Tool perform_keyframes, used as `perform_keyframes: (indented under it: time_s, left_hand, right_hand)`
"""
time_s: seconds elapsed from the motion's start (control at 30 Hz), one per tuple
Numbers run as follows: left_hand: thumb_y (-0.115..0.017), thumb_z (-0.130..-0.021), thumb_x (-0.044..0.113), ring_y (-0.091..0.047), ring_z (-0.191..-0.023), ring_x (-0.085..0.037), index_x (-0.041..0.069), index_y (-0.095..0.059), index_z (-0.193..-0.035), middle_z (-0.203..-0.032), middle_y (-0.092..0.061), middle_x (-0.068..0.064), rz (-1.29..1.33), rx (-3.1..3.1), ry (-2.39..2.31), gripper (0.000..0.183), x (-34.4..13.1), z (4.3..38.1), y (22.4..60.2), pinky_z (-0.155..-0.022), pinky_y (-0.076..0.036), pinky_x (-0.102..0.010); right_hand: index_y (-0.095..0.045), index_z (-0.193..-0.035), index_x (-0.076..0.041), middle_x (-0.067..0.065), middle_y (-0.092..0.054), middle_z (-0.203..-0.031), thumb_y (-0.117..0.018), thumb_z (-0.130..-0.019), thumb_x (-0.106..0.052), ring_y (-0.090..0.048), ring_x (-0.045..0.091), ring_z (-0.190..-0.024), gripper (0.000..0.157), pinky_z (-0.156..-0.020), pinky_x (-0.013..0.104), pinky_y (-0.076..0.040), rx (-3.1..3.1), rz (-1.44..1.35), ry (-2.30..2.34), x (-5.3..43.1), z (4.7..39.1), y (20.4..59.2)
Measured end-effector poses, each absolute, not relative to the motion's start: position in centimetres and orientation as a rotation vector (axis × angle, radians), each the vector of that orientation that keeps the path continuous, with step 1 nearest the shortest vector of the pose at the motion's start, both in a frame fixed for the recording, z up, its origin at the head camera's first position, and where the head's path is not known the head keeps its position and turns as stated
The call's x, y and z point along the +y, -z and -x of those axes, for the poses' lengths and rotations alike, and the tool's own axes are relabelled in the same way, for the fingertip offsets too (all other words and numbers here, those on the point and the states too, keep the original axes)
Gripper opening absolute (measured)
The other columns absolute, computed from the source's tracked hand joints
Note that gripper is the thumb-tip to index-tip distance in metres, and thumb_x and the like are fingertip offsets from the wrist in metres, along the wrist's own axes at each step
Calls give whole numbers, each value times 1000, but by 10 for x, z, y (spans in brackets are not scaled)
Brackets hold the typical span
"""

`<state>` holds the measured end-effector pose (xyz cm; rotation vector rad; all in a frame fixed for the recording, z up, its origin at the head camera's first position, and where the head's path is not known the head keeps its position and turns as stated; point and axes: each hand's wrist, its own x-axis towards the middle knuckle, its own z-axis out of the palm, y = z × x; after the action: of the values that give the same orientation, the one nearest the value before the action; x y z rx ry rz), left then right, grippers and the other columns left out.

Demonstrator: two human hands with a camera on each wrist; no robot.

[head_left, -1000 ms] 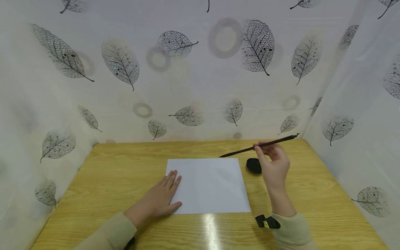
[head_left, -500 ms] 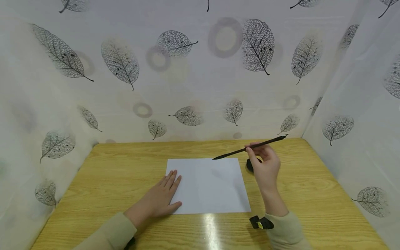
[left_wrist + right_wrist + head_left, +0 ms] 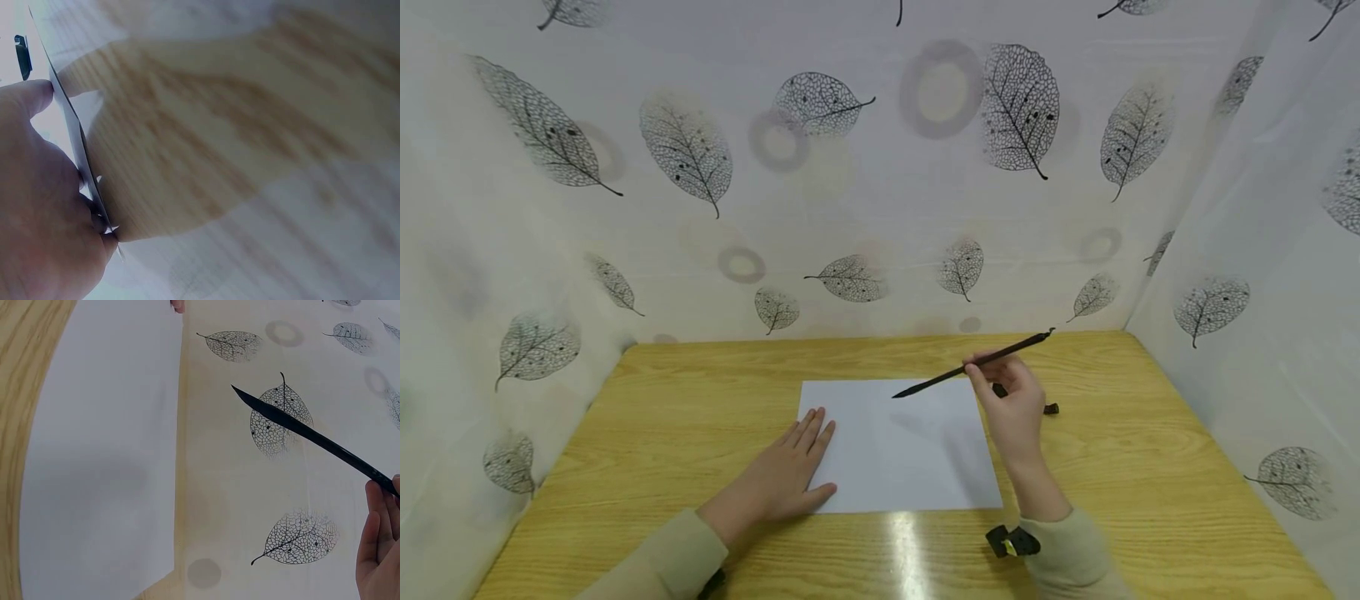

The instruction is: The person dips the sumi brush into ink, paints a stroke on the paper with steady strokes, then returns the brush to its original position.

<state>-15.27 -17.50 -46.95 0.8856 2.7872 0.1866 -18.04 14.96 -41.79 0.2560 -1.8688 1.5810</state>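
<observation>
A sheet of white paper (image 3: 898,458) lies flat on the wooden table. My left hand (image 3: 790,467) rests on its left edge, fingers straight and thumb spread; in the left wrist view the same hand (image 3: 44,194) lies along the paper's edge. With thumb and fingertips my right hand (image 3: 1015,408) pinches a dark calligraphy brush (image 3: 1000,353) around the middle of its handle. The brush slants, its pointed tip down to the left over the upper part of the sheet, its looped end up to the right. In the right wrist view the brush (image 3: 306,431) shows a dark tapered tip.
Behind the right hand, a black object (image 3: 1051,408) on the table is mostly hidden. The wooden table (image 3: 685,408) meets white leaf-print curtains (image 3: 880,192) at the back and both sides. A black strap piece (image 3: 1013,542) sits at the right cuff.
My right hand has moved left and slightly toward me with the brush, bringing the tip from beyond the paper's far edge to over the sheet. The left hand stays put.
</observation>
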Motion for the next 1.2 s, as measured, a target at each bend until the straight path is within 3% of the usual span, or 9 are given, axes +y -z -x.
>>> perform_keyframes:
  time_s: [0.3,0.87,1.2]
  left_hand:
    - [-52,-106,52,-20,-164,-44,-6,-27,-165,-175,-17,-30,-894,2787,-178,86,-176,155,472,-132,-27,-56]
    - [-51,-106,54,-18,-165,-42,-4,-26,-166,-176,-15,-28,-891,2785,-155,86,-177,157,476,-133,-26,-54]
    - [-52,-106,54,-18,-164,-43,-4,-26,-166,-175,-16,-28,-908,2782,-158,88,-177,157,476,-132,-27,-56]
  right_hand:
    - [-72,-103,10,28,-76,-94,-77,-91,8,-69,-8,-81,13,-75,10,-56,-1928,-265,-1575,137,181,428]
    - [-74,-100,5,20,-79,-90,-80,-89,7,-67,-6,-78,12,-73,10,-56,-1956,-331,-1542,117,186,442]
    - [-76,-98,2,15,-81,-88,-82,-89,3,-71,7,-74,11,-74,13,-57,-1997,-371,-1500,107,185,446]
